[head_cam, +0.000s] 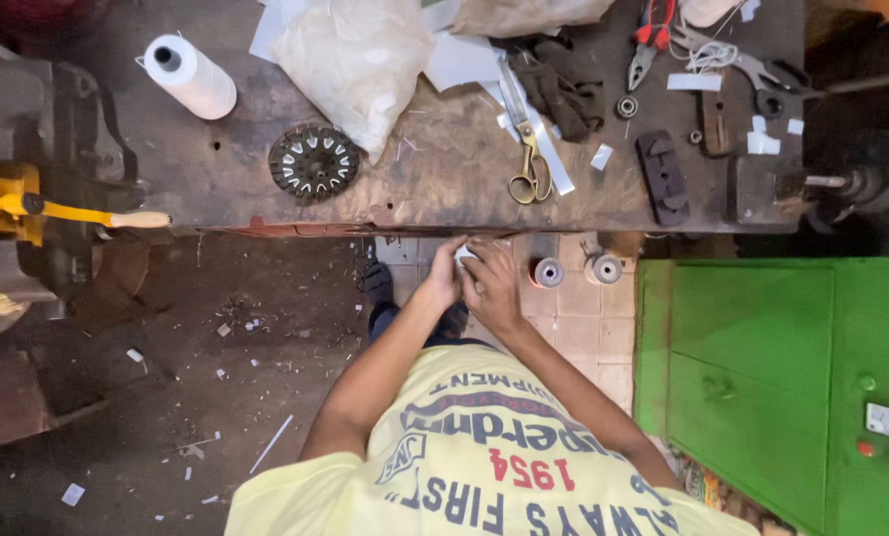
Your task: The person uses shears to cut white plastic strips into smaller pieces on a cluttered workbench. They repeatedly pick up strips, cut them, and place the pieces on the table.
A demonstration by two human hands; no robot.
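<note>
A small white paper strip (467,254) is pinched between left hand (443,280) and right hand (491,286), both grips closed on it, just below the worn dark wooden counter (435,179) edge. Brass-handled scissors (529,164) lie unused (more cut strips nearby).

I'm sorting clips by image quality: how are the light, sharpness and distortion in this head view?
Head view: dim, uneven light; the workbench top is dark, the green cabinet bright. Wide-angle bending shows at the edges. The scissors look sharp; both hands are slightly soft, and the small white piece they hold is too small to make out.
</note>
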